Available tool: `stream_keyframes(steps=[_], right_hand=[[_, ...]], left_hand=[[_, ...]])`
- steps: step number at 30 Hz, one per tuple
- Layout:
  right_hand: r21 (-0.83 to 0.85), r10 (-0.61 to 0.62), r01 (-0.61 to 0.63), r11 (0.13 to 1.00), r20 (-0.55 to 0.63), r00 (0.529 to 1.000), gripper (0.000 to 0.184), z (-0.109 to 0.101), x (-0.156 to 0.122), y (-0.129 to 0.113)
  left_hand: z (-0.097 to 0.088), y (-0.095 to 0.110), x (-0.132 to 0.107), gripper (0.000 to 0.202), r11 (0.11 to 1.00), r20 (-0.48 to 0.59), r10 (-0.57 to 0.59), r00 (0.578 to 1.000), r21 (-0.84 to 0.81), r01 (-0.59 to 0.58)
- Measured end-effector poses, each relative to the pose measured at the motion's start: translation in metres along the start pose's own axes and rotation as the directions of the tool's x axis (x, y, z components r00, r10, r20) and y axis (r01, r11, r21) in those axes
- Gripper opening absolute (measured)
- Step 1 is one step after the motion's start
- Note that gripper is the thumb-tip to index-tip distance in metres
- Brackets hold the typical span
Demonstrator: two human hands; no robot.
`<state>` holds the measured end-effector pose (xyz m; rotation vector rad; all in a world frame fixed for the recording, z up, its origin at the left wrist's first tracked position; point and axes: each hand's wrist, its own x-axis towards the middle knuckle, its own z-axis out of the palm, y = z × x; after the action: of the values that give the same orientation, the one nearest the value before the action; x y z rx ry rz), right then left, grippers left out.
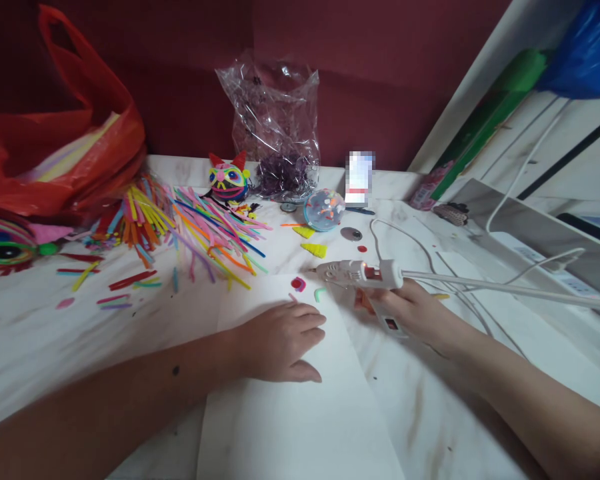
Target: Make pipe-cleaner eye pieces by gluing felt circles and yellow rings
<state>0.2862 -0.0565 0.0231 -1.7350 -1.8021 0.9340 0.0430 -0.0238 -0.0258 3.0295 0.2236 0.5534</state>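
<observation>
My right hand (420,310) is wrapped round the handle of a white hot glue gun (360,275), with a glue stick (505,288) running out of its back end. The nozzle points left, over the far end of a white sheet of paper (300,427). My left hand (285,343) lies flat on that sheet, fingers apart and palm down. Just beyond its fingertips are a small red and purple piece (298,285), a bent light green piece (319,294) and a short pink piece (293,297). Whether anything lies beneath the left palm is hidden.
Pipe cleaners (200,227) in many colours spread at the left, below a red plastic bag (60,153). A colourful mask-like figure (229,177), a clear bag (285,127), a clear ball (324,210) and a lit phone (359,177) stand behind. Cables (425,243) and a power strip (540,260) lie right.
</observation>
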Motion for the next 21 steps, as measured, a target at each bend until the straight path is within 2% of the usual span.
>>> stream_keyframes(steps=[5,9,13,17,21], right_hand=[[-0.055,0.043,-0.04,0.998,0.059,0.997,0.037,0.0,0.003,0.008],[-0.055,0.033,-0.028,0.998,0.092,0.995,0.039,0.005,0.004,0.013],[-0.1,0.0,0.01,0.995,0.098,0.995,0.037,0.006,0.003,0.01],[-0.145,0.034,-0.018,0.989,0.111,0.993,0.037,0.005,0.001,0.006],[-0.166,0.042,-0.022,0.986,0.112,0.993,0.036,0.005,0.0,0.005]], left_hand=[[0.0,0.0,-0.001,0.047,1.0,0.008,-0.008,1.0,0.003,0.008],[0.0,0.0,-0.001,0.046,1.0,0.012,-0.009,1.0,-0.007,0.009],[0.0,0.0,-0.001,0.047,1.0,0.015,-0.021,1.0,-0.007,0.021],[0.0,-0.001,-0.001,0.052,0.997,0.005,-0.078,0.997,0.001,0.078],[-0.002,-0.001,0.0,0.052,0.997,0.016,-0.072,0.997,0.011,0.072]])
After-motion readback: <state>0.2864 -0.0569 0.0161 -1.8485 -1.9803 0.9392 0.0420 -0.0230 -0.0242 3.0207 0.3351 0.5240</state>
